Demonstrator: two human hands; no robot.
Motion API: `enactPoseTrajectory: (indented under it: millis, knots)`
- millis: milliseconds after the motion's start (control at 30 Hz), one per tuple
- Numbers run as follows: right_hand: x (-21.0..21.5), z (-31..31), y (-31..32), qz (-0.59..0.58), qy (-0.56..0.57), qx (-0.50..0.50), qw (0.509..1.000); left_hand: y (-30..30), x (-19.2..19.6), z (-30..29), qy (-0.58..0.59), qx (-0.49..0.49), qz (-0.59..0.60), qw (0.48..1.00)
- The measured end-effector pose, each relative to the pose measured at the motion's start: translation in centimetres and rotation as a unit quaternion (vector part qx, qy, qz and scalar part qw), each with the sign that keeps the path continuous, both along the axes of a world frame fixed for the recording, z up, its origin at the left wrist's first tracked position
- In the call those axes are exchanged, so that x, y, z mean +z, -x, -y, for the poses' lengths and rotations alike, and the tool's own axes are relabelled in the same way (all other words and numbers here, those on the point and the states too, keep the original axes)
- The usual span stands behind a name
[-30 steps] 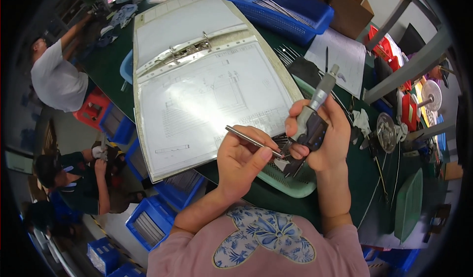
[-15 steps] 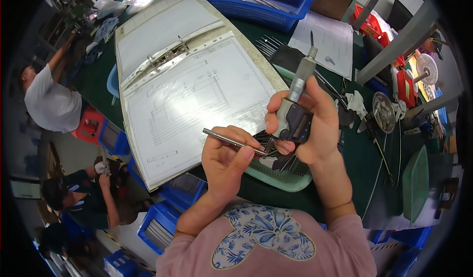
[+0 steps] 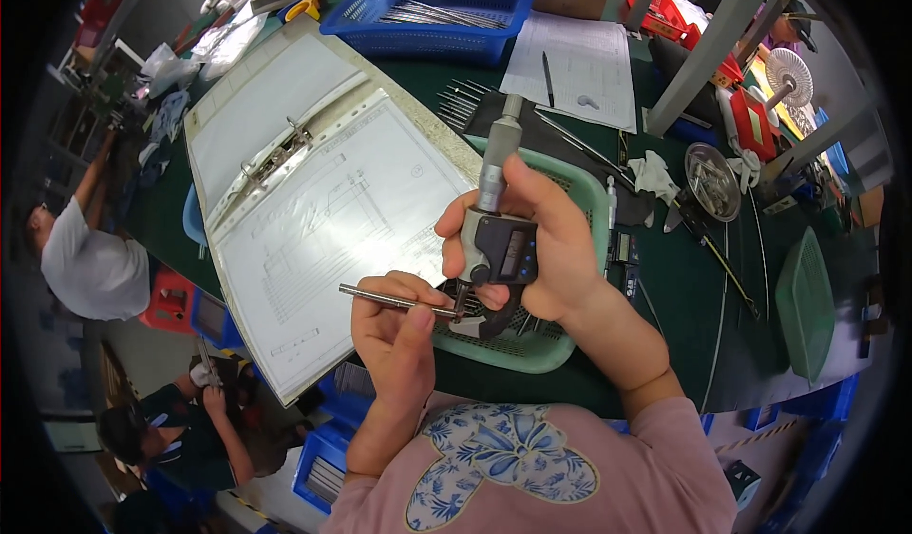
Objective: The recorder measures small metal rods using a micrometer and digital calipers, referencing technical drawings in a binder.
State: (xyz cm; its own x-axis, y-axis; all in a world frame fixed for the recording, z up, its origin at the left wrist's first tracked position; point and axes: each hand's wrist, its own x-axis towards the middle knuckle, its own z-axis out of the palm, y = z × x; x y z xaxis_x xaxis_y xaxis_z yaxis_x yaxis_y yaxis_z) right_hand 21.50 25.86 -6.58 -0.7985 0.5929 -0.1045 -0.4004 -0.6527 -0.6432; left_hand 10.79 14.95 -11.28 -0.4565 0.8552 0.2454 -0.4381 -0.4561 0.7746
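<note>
We see a dark green surface point(image 3: 722, 296); grey metal posts point(image 3: 708, 45) rise at its far right, floor point(image 3: 142, 353) lies left.

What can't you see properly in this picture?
Head view only:
- Where the metal rod meets the micrometer: too small to tell if it's clamped.
- The micrometer's screen: too small to read.
- The green tray: contents hidden by the right hand.
- The left hand covers its own fingertips.

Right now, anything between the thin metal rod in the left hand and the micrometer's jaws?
Nothing visible. The left hand holds the thin metal rod level, its tip already at the jaw opening of the digital micrometer gripped by the right hand, above the green tray.
</note>
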Motion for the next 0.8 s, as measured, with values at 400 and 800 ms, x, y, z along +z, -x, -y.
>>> enactPoseTrajectory:
  millis: [400, 800]
  knots:
    - [0.5, 0.1, -0.1, 0.025, -0.019, -0.003, 0.999, 0.3, 0.5, 0.3, 0.006, 0.005, 0.002, 1.0]
    - [2.0, 1.3, -0.8, 0.174, -0.32, -0.109, 0.925, 0.5, 1.3, 1.2, 0.117, 0.027, -0.269, 0.956]
